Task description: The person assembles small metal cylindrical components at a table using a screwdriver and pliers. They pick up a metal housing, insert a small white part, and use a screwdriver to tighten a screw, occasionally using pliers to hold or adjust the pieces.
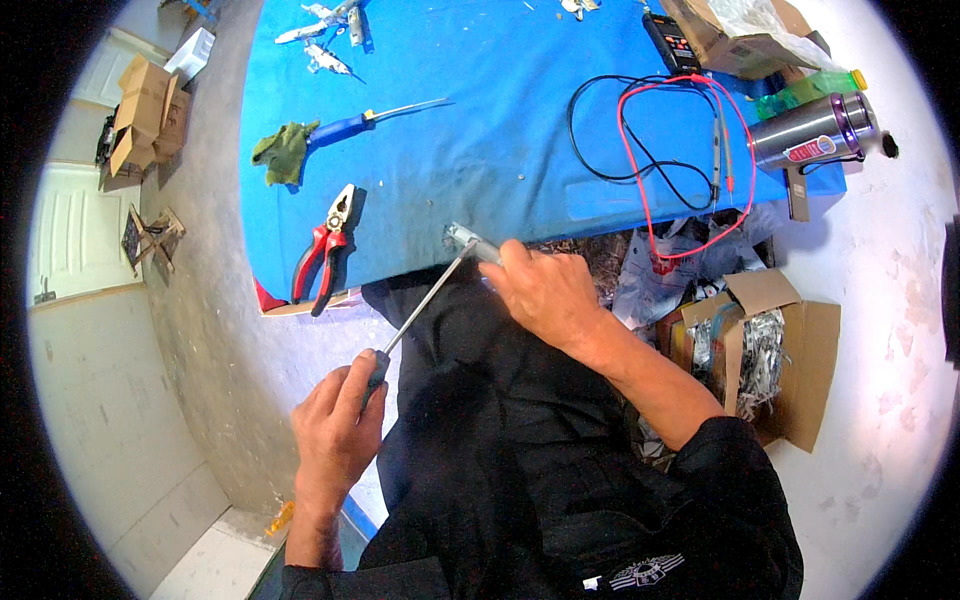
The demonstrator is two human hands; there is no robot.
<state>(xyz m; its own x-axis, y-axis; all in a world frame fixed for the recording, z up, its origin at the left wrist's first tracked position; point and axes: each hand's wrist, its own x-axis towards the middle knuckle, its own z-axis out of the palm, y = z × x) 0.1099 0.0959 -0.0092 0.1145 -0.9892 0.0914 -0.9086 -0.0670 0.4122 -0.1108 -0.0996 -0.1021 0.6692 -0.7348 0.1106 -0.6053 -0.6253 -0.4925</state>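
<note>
My left hand (338,420) is closed round the dark handle of a screwdriver (428,302). Its long metal shaft slants up and to the right, and the tip meets a small silver-grey metal part (474,241). That part lies at the front edge of the blue-covered table (480,130), gripped by my right hand (545,293); the fingers hide its near end, so I cannot tell its exact kind. Left of it on the cloth rest red-and-black combination pliers (325,250). Farther back lies a second screwdriver with a blue handle (340,131), its end against a green rag (283,153).
Several silver metal pieces (328,32) lie at the far left of the table. On the right are a multimeter (668,42) with red and black leads, a steel thermos (800,132) and a green bottle (805,95). An opened carton (812,350) stands below the table's right side.
</note>
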